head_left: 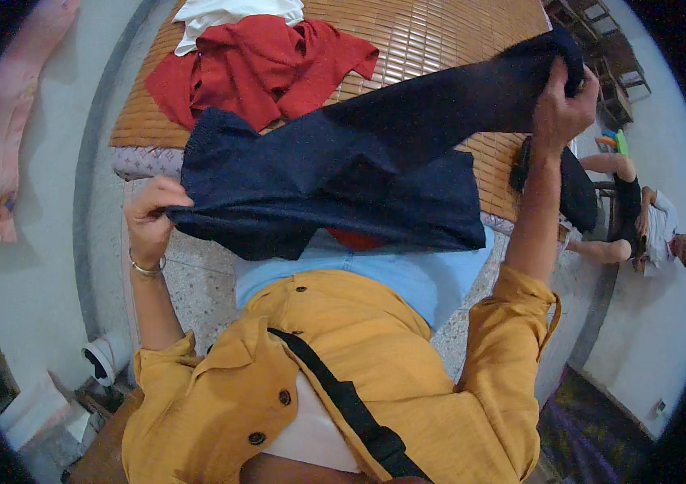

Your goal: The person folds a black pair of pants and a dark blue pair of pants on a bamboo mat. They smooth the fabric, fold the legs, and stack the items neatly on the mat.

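A pair of dark navy trousers (335, 173) is stretched sideways in front of me, over my lap and the near edge of the bed. My left hand (153, 211) pinches the corner of the gathered waist end. Higher up on the right, my right hand (566, 106) grips the end of one leg, which slants up and away. The other leg hangs lower, its end near my light blue lap (448, 278). Cloth partly hides the fingertips of both hands.
A bamboo mat (431, 48) covers the bed ahead. On it lie a crumpled red garment (262, 68) and a white one (234, 14). Another person (657, 226) sits at the right, near a black item (577, 189). A pink curtain (4, 121) hangs at left; wooden stools (609, 60) stand far right.
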`<state>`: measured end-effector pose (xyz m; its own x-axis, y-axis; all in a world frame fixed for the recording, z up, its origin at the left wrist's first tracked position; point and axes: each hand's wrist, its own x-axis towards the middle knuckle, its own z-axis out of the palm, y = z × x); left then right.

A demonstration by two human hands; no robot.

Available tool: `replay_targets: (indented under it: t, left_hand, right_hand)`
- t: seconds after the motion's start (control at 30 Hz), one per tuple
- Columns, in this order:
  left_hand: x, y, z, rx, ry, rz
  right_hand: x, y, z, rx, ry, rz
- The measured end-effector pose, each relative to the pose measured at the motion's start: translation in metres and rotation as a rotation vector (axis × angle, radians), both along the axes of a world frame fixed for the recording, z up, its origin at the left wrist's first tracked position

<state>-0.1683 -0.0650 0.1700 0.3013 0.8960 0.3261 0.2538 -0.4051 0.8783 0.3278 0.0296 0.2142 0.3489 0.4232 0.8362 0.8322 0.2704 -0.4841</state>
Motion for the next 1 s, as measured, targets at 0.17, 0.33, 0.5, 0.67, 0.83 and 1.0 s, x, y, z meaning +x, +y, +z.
replay_targets:
  t: [0.17,0.33,0.5,0.67,0.83,1.0]
  left_hand:
    - [0.015,0.020,-0.012,-0.007,-0.029,0.160]
    - [0.025,0.018,-0.015,-0.030,0.098,0.185]
    - [0.028,0.020,-0.018,-0.120,0.084,0.195]
    - [0.036,0.022,-0.013,-0.057,0.126,0.204]
    - [0.035,0.021,-0.009,-0.024,0.176,0.207]
    - [0.036,0.015,-0.011,-0.061,0.125,0.229]
  right_hand:
    - [0.141,0.047,-0.090,-0.807,-0.104,-0.135]
    - [0.122,-0.001,-0.163,-1.039,-0.031,-0.052]
    - [0.091,-0.059,-0.185,-0.997,-0.018,-0.117]
    - [0.048,-0.083,-0.157,-1.216,0.271,0.066]
    - [0.057,-0.063,-0.163,-0.986,-0.005,0.161]
    - [0.063,-0.057,-0.178,-1.125,-0.145,-0.052]
